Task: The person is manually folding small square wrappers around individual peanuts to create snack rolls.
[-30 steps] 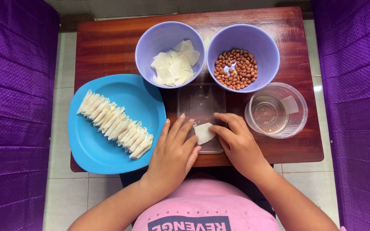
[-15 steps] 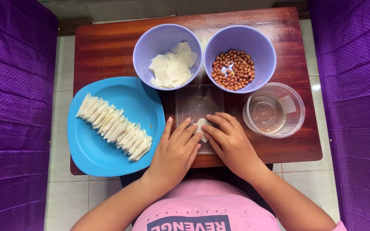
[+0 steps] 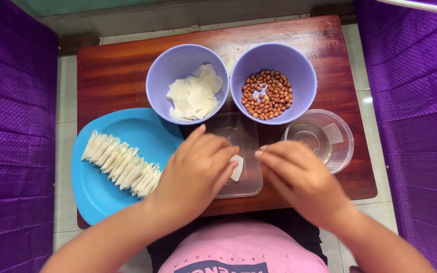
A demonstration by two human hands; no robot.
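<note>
wooden table; blue plate; two bowls; clear containers

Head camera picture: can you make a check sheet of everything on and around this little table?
Surface: dark red wooden table, glossy.
Job's things: small white wrapper piece over a clear flat tray; lilac bowl of white wrappers; lilac bowl of peanuts; blue plate with a row of folded white pieces.
Clutter: clear round bowl, a white piece inside.
Hands: left hand holds the wrapper piece; right hand beside it, apart.
Cables: nothing seen.
Surroundings: purple cloth both sides, tiled floor.
</note>
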